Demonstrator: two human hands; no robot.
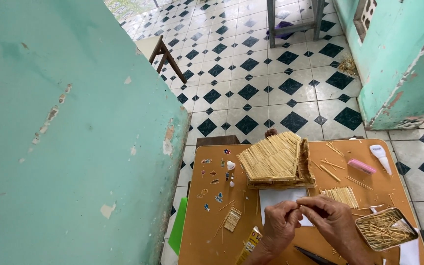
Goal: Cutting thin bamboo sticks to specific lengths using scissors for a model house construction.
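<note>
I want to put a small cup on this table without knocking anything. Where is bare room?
Bare orange tabletop lies near the front left corner, between the small stick panel and the left hand. The right side is crowded: metal tin of sticks, loose stick pile, pink lighter. The stick-built model roof fills the far middle.

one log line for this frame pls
left hand: pinching stick | right hand: on same stick | under: white paper | near: stick house, tin

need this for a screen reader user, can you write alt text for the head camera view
Two bare hands, left hand and right hand, pinch a thin stick over a brown table. Behind them stands a model roof made of sticks; a tin of sticks sits to the right.
</note>
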